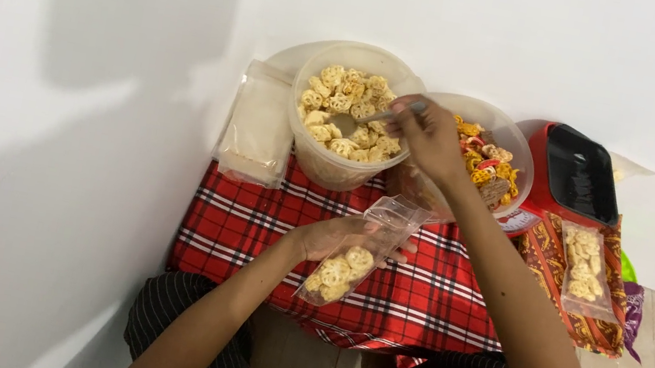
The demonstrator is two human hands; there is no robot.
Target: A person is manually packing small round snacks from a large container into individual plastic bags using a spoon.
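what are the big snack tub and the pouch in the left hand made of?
Tub: looks like translucent, milky plastic; the snacks show dimly through its wall. Pouch in the left hand: thin, clear, glossy plastic film, probably; the snacks inside show sharply and its open mouth crumples.

Left hand (pixel 334 237) holds clear bag (pixel 355 255), part-filled w/ pale wheel snacks, over red plaid cloth (pixel 249 229) centre. Right hand (pixel 428 139) grips spoon (pixel 388 114) in pale-snack tub (pixel 345 116) at cloth's back edge. Coloured-snack tub (pixel 499 164) beside it; filled bag (pixel 587 267) off cloth's right edge.
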